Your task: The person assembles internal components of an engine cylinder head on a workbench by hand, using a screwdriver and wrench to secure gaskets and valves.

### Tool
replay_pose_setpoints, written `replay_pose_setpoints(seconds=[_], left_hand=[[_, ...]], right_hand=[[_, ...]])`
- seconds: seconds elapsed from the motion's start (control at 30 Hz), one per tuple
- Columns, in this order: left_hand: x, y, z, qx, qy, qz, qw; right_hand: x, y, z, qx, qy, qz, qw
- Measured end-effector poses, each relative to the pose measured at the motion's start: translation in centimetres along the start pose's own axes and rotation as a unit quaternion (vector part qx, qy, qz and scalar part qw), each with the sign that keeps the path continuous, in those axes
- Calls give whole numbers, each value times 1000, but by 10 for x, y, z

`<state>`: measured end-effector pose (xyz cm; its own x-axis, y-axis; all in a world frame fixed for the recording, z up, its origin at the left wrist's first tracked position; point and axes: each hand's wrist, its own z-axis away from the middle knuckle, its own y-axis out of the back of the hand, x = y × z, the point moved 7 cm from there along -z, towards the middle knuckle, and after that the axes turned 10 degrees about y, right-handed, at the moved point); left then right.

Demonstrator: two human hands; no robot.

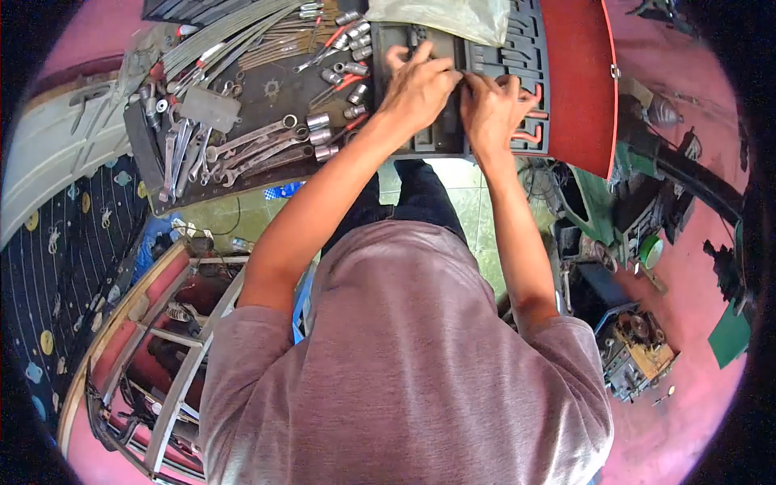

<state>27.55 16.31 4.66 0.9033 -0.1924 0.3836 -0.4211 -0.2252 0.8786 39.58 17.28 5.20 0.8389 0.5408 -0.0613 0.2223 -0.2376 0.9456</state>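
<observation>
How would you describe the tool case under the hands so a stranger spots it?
Start at the dark mat strewn with wrenches and sockets, then look right. There lies the tool case, under the left hand and right hand. It alone has grey moulded slots and a red lid.

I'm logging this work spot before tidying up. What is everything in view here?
tool case: one, dark grey tray, top centre
lid: one, red, right of the tray
plastic bag: one, pale, top, over the case
sockets: many, silver, left of the case
wrenches: several, silver, on the mat
mat: one, dark, upper left
machine: one, green, right
frame: one, wood and metal, lower left
left hand: on the tray
right hand: on the tray, beside it
</observation>
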Motion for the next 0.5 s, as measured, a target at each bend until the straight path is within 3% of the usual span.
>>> replay_pose_setpoints(seconds=[0.27,0.5], left_hand=[[-70,58,57,40,94,13,995],[-98,65,121,-35,177,-14,983]], right_hand=[[-82,-18,-19,-70,133,-74,986],[-138,-27,5,-109,256,-139,950]])
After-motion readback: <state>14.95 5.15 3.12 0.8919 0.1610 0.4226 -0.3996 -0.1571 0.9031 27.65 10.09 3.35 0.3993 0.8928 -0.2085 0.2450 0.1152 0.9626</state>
